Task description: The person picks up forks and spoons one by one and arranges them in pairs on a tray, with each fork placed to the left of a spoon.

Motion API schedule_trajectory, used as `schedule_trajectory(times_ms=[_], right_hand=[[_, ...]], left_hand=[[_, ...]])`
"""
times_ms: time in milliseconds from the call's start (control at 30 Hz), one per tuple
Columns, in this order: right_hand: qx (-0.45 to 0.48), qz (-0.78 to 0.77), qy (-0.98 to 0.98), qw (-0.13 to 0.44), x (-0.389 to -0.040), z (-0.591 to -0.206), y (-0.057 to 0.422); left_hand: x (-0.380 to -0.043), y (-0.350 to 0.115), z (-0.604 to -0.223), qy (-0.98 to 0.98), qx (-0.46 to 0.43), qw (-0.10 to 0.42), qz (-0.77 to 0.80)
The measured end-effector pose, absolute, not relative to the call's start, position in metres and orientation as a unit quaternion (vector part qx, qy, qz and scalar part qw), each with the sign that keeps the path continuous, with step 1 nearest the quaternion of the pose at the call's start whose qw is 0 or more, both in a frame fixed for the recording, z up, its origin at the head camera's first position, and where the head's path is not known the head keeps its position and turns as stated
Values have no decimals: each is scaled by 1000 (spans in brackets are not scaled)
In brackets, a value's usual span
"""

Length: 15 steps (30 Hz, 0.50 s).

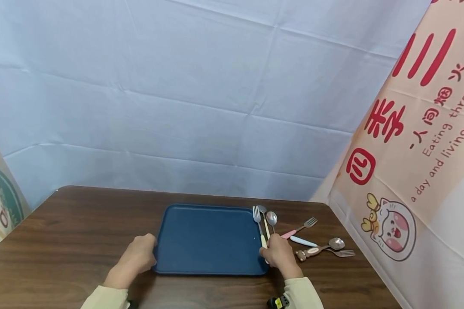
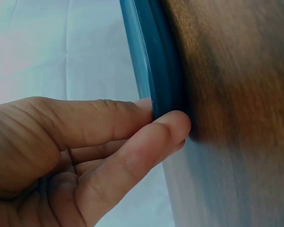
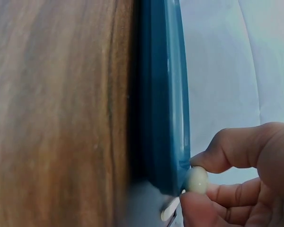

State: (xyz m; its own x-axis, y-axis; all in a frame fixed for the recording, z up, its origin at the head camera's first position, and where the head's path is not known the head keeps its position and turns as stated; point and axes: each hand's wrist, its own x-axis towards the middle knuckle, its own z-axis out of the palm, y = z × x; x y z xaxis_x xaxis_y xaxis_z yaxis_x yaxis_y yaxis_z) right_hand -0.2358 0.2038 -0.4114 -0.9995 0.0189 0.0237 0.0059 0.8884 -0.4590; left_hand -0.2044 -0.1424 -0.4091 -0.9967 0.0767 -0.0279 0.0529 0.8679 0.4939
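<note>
A dark blue rectangular tray (image 1: 212, 240) lies on the wooden table, held at both short sides. My left hand (image 1: 139, 253) pinches its left rim near the front corner, with thumb and fingertips on the edge in the left wrist view. At the right front corner, my right hand (image 1: 280, 253) has thumb and finger around the rim. A fork (image 1: 257, 214) with a cream handle lies along the right rim, and a rounded cream handle end (image 3: 197, 179) shows between that thumb and finger. Beside it are a cream-handled spoon (image 1: 263, 210) and another spoon (image 1: 272, 218).
To the right lie a pink-handled fork (image 1: 311, 222), a light blue handle (image 1: 303, 241), a spoon (image 1: 336, 243) with a bear-shaped handle (image 1: 301, 255), and a fork (image 1: 344, 253). A pale cloth (image 1: 178, 107) hangs behind the table (image 1: 81, 231); a printed cloth (image 1: 417, 171) hangs at right.
</note>
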Motion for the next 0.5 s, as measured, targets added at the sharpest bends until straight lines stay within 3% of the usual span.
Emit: schedule_trajectory(times_ms=[500], right_hand=[[38, 267, -963, -16, -235, -412, 168]], left_hand=[[-203, -142, -409, 963, 19, 32, 266]])
